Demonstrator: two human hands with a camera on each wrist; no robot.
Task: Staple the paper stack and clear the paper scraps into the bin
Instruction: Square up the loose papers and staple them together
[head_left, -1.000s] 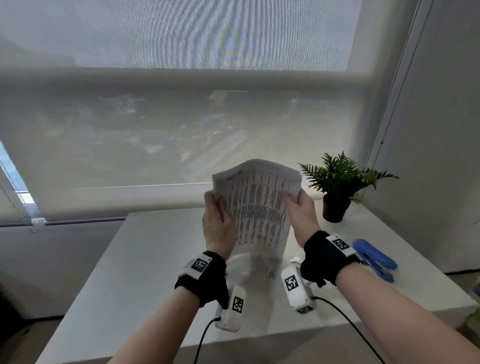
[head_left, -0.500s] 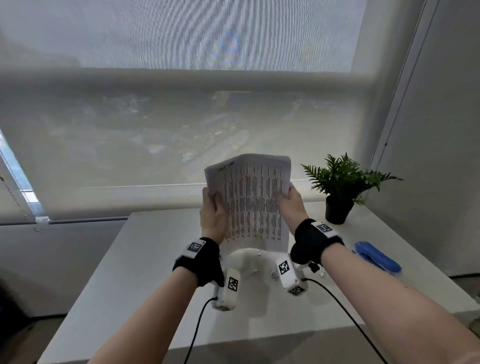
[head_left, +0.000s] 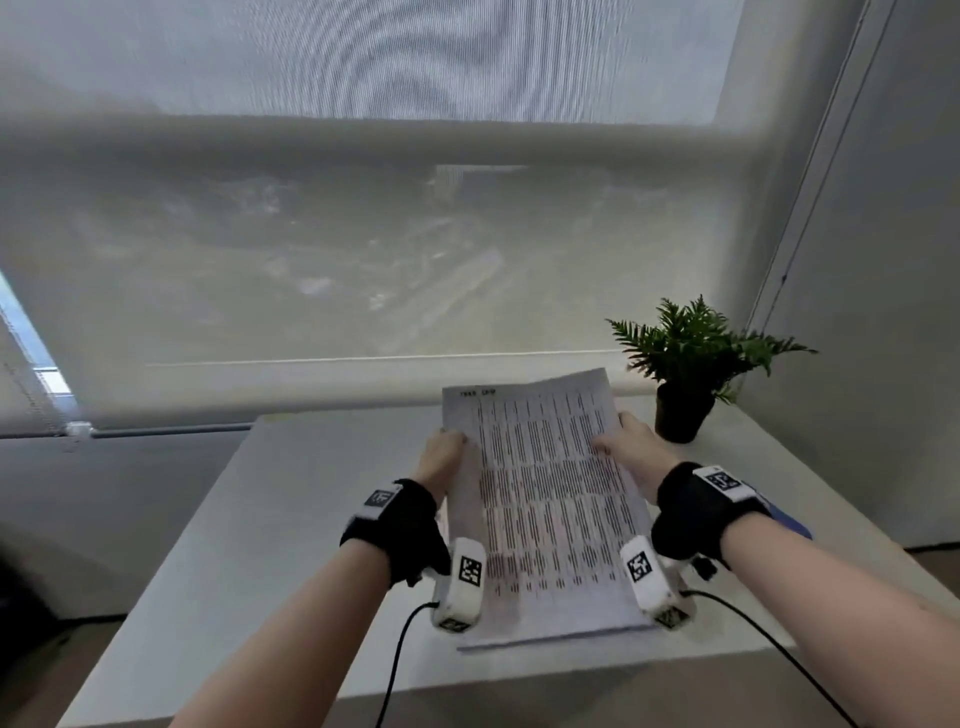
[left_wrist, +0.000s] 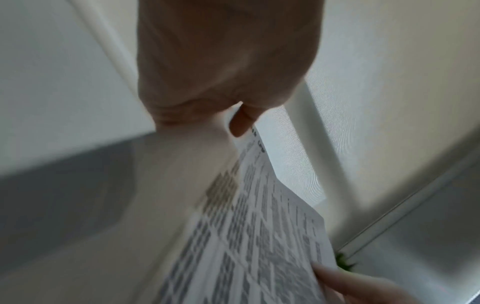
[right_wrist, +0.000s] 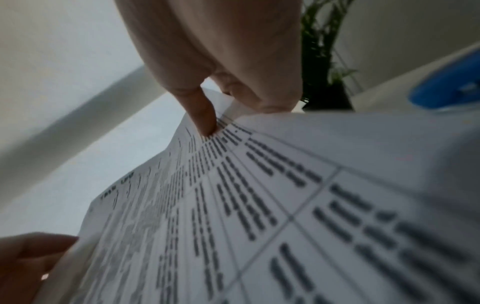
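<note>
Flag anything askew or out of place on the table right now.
Nothing stands out. Both hands, left hand and right hand, hold the paper stack by its side edges, sheets roughly squared. The potted plant stands upright. No scraps or bin show.

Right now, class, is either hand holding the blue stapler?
No: both the left hand and right hand grip the paper stack, while the stapler lies on the table.

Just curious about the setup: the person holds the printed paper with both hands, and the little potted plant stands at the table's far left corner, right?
Not quite. Both the left hand and right hand do hold the paper, but the plant stands at the table's far right corner, as the head view shows.
</note>
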